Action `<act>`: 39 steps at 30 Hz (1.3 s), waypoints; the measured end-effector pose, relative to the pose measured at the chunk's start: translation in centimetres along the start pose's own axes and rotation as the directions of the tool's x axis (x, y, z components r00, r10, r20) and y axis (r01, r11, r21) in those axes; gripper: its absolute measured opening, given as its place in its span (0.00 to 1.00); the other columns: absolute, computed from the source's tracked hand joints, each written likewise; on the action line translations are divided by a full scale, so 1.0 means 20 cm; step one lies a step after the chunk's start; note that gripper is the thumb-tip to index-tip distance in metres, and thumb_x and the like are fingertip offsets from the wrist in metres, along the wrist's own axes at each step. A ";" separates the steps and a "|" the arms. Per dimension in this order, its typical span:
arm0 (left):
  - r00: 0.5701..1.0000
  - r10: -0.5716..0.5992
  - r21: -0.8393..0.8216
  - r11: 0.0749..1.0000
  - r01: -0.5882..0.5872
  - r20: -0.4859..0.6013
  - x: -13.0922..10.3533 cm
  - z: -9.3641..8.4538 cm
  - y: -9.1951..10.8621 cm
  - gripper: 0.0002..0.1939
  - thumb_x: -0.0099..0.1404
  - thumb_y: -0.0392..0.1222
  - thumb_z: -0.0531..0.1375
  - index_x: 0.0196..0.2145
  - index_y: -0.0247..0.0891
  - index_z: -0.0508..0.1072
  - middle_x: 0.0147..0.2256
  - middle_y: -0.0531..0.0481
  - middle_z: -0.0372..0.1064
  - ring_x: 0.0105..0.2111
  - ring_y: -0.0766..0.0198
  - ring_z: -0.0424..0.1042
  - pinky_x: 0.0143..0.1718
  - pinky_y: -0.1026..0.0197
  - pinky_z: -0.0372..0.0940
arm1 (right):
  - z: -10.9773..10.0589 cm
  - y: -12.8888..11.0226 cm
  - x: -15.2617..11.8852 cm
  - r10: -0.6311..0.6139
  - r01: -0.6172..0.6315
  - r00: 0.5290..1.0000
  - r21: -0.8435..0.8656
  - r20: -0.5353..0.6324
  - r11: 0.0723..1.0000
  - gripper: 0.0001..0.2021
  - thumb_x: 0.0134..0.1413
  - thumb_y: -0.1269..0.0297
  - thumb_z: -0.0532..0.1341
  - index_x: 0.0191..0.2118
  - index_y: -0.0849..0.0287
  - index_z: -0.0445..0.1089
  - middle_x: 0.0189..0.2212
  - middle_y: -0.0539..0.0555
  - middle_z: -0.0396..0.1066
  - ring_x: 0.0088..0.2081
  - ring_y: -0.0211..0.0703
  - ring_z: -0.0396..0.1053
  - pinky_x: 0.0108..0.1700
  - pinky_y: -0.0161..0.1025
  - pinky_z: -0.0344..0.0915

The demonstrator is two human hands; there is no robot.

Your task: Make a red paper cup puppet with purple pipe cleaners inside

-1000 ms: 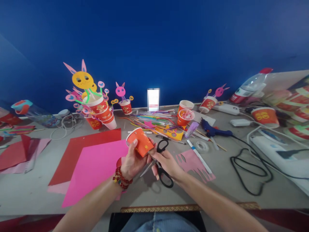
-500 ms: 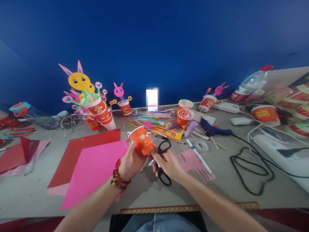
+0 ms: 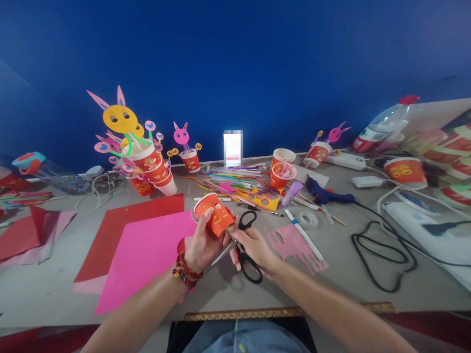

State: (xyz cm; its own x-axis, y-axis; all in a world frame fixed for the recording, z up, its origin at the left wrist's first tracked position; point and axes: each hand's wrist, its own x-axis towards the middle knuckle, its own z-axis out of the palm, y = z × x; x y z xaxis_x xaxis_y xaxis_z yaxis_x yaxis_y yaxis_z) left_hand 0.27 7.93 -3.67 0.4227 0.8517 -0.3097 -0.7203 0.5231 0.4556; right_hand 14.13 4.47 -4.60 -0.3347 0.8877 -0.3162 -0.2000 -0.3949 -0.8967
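Note:
A red paper cup (image 3: 217, 218) lies tilted in my left hand (image 3: 200, 247), its white rim toward the upper left and its base toward my right hand. The left thumb presses on the cup's side. In my right hand (image 3: 255, 247) is a pair of scissors (image 3: 247, 220) with black handles. Their metal blades point down and left, beneath the cup. The right fingertips meet the cup's base, and exactly what they do there is partly hidden. Below my left hand lies a bright pink paper sheet (image 3: 147, 260), partly over a red sheet (image 3: 99, 240).
Rabbit-decorated paper cups (image 3: 147, 164) stand at the back left. Coloured sticks (image 3: 235, 179) and a yellow cut-out sheet (image 3: 270, 200) lie ahead. To the right are a marker (image 3: 305, 238), a tape roll (image 3: 308, 218), a blue glue gun (image 3: 327, 196) and its black cable (image 3: 368, 262).
The scissors' blades have swung down and left, showing more of their length below the cup. My left thumb has moved onto the cup's side, and the cup has turned slightly.

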 end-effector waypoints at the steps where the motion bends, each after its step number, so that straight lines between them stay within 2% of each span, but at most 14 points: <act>1: 1.000 0.007 -0.001 1.000 -0.007 0.010 0.00 0.00 0.00 0.18 0.61 0.48 0.67 0.46 0.36 0.74 0.43 0.46 0.78 0.47 0.52 0.78 0.48 0.55 0.73 | -0.01 0.01 0.01 0.012 -0.014 0.999 0.058 0.032 0.998 0.25 0.56 0.42 0.57 0.33 0.63 0.72 0.11 0.47 0.67 0.11 0.34 0.62 0.13 0.28 0.54; 5: 0.999 0.026 -0.007 1.000 -0.026 0.048 0.00 0.01 -0.01 0.20 0.59 0.49 0.69 0.46 0.37 0.75 0.42 0.47 0.79 0.46 0.52 0.78 0.51 0.54 0.72 | -0.02 0.03 0.02 0.000 -0.024 0.992 0.191 0.126 0.981 0.21 0.55 0.45 0.58 0.32 0.62 0.71 0.10 0.46 0.66 0.09 0.34 0.60 0.11 0.28 0.51; 8: 0.999 0.031 0.008 0.999 -0.031 0.033 -0.01 0.02 -0.01 0.21 0.58 0.50 0.69 0.45 0.37 0.75 0.43 0.46 0.79 0.46 0.51 0.78 0.49 0.54 0.72 | -0.01 0.03 0.01 0.001 -0.018 0.994 0.155 0.110 0.988 0.22 0.56 0.45 0.57 0.33 0.62 0.71 0.10 0.46 0.66 0.10 0.34 0.60 0.12 0.28 0.53; 11: 0.999 0.044 0.056 0.997 -0.045 0.031 -0.01 0.02 0.00 0.21 0.59 0.51 0.68 0.46 0.37 0.75 0.44 0.44 0.79 0.44 0.51 0.79 0.42 0.56 0.73 | -0.02 0.00 -0.01 -0.050 0.050 0.999 -0.043 -0.001 0.998 0.23 0.59 0.44 0.55 0.33 0.61 0.71 0.12 0.46 0.67 0.12 0.36 0.64 0.15 0.29 0.56; 13: 0.997 0.059 0.091 0.994 -0.063 0.046 -0.01 0.02 0.01 0.21 0.60 0.51 0.67 0.46 0.36 0.75 0.44 0.43 0.79 0.43 0.51 0.79 0.38 0.58 0.73 | -0.03 -0.01 -0.03 -0.135 0.116 0.989 -0.250 -0.059 0.961 0.21 0.62 0.46 0.54 0.30 0.59 0.70 0.14 0.47 0.68 0.14 0.37 0.67 0.18 0.31 0.60; 17: 0.998 0.022 0.169 0.985 -0.030 0.052 0.00 0.00 0.02 0.22 0.61 0.50 0.67 0.45 0.30 0.75 0.42 0.39 0.79 0.43 0.50 0.78 0.43 0.56 0.72 | -0.05 -0.05 -0.05 -0.268 0.171 0.963 -0.683 -0.038 0.710 0.25 0.66 0.56 0.50 0.17 0.56 0.64 0.16 0.54 0.71 0.20 0.42 0.72 0.28 0.36 0.65; 19: 1.000 0.000 0.132 0.991 -0.003 0.026 0.01 0.00 0.02 0.20 0.63 0.48 0.66 0.45 0.29 0.75 0.42 0.38 0.79 0.44 0.51 0.78 0.47 0.55 0.72 | -0.05 -0.07 -0.05 -0.298 0.163 0.954 -0.775 -0.034 0.610 0.25 0.66 0.58 0.49 0.17 0.55 0.64 0.15 0.55 0.72 0.21 0.44 0.72 0.29 0.37 0.64; 20: 1.000 -0.008 0.095 0.995 0.007 0.011 0.01 -0.01 0.01 0.19 0.64 0.48 0.65 0.45 0.29 0.74 0.41 0.39 0.79 0.43 0.52 0.78 0.47 0.55 0.72 | -0.04 -0.07 -0.05 -0.303 0.162 0.952 -0.783 -0.036 0.601 0.24 0.66 0.57 0.49 0.18 0.55 0.64 0.15 0.55 0.72 0.20 0.44 0.72 0.29 0.37 0.64; 21: 1.000 -0.018 0.057 0.998 0.018 -0.001 0.01 -0.01 0.01 0.18 0.65 0.47 0.64 0.46 0.29 0.74 0.41 0.40 0.79 0.42 0.53 0.79 0.48 0.55 0.72 | -0.04 -0.07 -0.05 -0.298 0.164 0.954 -0.766 -0.037 0.621 0.24 0.66 0.57 0.49 0.19 0.55 0.64 0.15 0.55 0.72 0.20 0.44 0.72 0.29 0.37 0.64; 23: 0.999 -0.041 -0.001 0.999 0.041 -0.011 0.01 -0.01 0.01 0.17 0.66 0.47 0.63 0.46 0.30 0.73 0.39 0.41 0.79 0.39 0.55 0.80 0.46 0.56 0.74 | -0.02 -0.06 -0.04 -0.262 0.170 0.964 -0.656 -0.044 0.735 0.23 0.66 0.54 0.50 0.20 0.56 0.64 0.16 0.53 0.71 0.19 0.42 0.71 0.26 0.35 0.65; 26: 0.998 -0.058 -0.066 0.996 0.057 -0.012 0.01 0.00 0.00 0.16 0.67 0.46 0.62 0.47 0.32 0.72 0.39 0.42 0.78 0.39 0.56 0.80 0.45 0.58 0.75 | 0.00 -0.03 -0.03 -0.146 0.120 0.988 -0.372 -0.042 0.920 0.23 0.62 0.48 0.53 0.21 0.57 0.65 0.14 0.50 0.69 0.15 0.38 0.68 0.19 0.32 0.62; 28: 0.998 -0.054 -0.104 0.993 0.051 -0.023 0.00 0.01 0.00 0.16 0.66 0.45 0.62 0.47 0.32 0.72 0.39 0.43 0.78 0.42 0.56 0.80 0.47 0.58 0.74 | 0.01 -0.01 -0.02 -0.069 0.062 0.997 -0.198 -0.027 0.978 0.24 0.59 0.45 0.55 0.23 0.59 0.67 0.12 0.48 0.67 0.12 0.35 0.64 0.15 0.29 0.58; 34: 1.000 -0.027 -0.101 0.994 0.027 0.006 -0.01 0.02 -0.01 0.18 0.61 0.47 0.66 0.45 0.35 0.73 0.38 0.45 0.79 0.43 0.52 0.80 0.45 0.57 0.75 | 0.00 0.00 0.00 0.017 -0.022 0.997 0.080 0.072 0.997 0.23 0.54 0.42 0.59 0.29 0.61 0.70 0.11 0.48 0.69 0.10 0.34 0.63 0.12 0.27 0.54; 39: 0.998 0.007 -0.090 0.996 -0.002 0.057 -0.01 0.03 -0.01 0.18 0.60 0.47 0.67 0.45 0.37 0.73 0.39 0.46 0.79 0.43 0.53 0.80 0.45 0.58 0.74 | -0.01 0.00 0.01 0.030 -0.038 0.991 0.058 0.133 0.998 0.23 0.55 0.41 0.57 0.29 0.59 0.69 0.11 0.46 0.67 0.09 0.35 0.60 0.09 0.28 0.50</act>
State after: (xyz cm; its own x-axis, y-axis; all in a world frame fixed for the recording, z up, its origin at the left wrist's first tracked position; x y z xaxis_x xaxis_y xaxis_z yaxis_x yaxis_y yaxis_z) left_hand 0.61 7.75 -3.28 0.4486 0.8557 -0.2581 -0.7674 0.5168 0.3795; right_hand 14.30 4.72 -4.71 -0.4601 0.8362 -0.2986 -0.2400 -0.4409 -0.8649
